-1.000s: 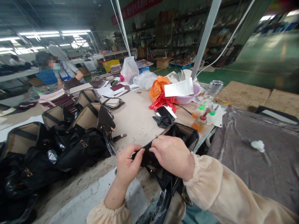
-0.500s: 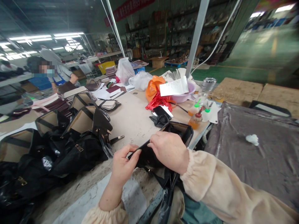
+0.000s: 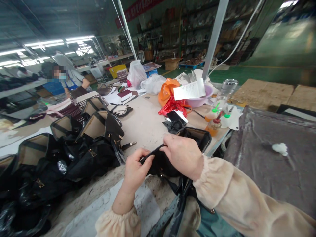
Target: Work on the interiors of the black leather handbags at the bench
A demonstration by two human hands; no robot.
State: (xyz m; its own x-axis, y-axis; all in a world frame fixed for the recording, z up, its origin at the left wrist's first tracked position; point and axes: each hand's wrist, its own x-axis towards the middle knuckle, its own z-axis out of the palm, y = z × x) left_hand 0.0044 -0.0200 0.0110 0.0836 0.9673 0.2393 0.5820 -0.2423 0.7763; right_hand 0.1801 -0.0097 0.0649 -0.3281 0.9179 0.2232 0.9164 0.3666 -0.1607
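Observation:
A black handbag (image 3: 202,138) lies at the table's near edge, its opening facing up and its straps hanging toward my lap. My left hand (image 3: 138,166) pinches the left end of the bag's rim between thumb and fingers. Farther along the same rim, my right hand (image 3: 184,154) is closed on the edge, its knuckles up and the fingertips partly hidden. A black phone (image 3: 177,117) and a crumpled black piece (image 3: 174,126) lie just beyond the bag.
Several black bags with tan linings (image 3: 96,126) crowd the left. Behind are a red plastic bag (image 3: 172,107), a lilac basin (image 3: 197,102) and bottles of orange liquid (image 3: 214,126). A grey-covered surface (image 3: 269,164) is at right. A masked person (image 3: 71,75) works far left.
The whole view has shifted slightly, so things appear farther right. Both hands keep their hold on the handbag's rim, with little change in their grip.

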